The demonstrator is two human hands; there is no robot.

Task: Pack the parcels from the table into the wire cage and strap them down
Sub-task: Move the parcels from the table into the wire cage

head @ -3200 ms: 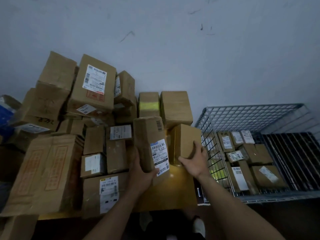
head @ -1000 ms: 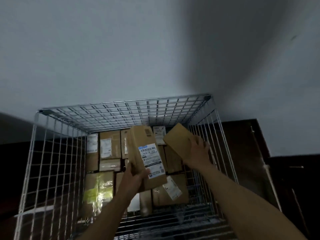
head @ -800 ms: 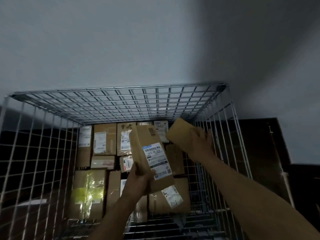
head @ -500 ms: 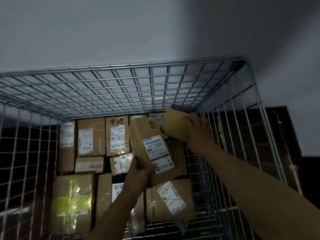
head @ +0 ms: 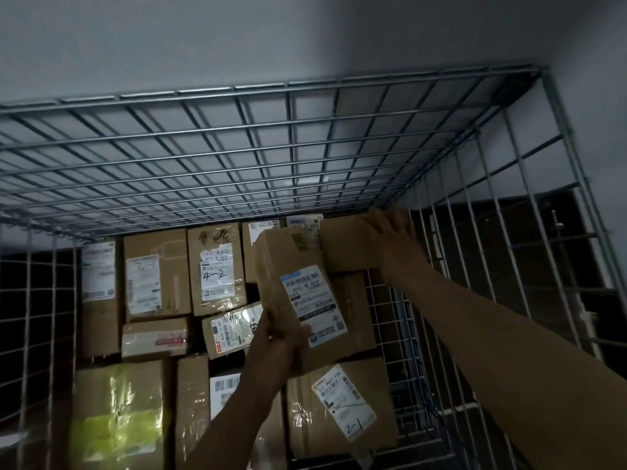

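Head view: a wire cage (head: 305, 147) fills most of the frame, its mesh back wall across the upper half and its right side wall running down the right of the frame. A pale wall (head: 271, 39) rises behind it.

The left hand (head: 278, 344), just below the centre of the frame, grips the lower end of a tall labelled box (head: 298, 300), with the fingers curled round one side and the thumb on the other. This box is tilted and held above the parcels already in the cage, its white label facing the camera.

The right hand (head: 393, 235), right of centre, holds a plain brown box (head: 349, 245) with the fingers wrapped over its far end. The thumb is hidden. This box sits close to the back right corner of the cage and touches the top of the labelled box.

Below the hands, parcels cover the cage floor. A box marked 4-2 (head: 217, 269) stands near the back. A box with yellow tape (head: 118, 412) lies at lower left. A box with a slanted label (head: 342, 405) lies at lower right, beside the side mesh.
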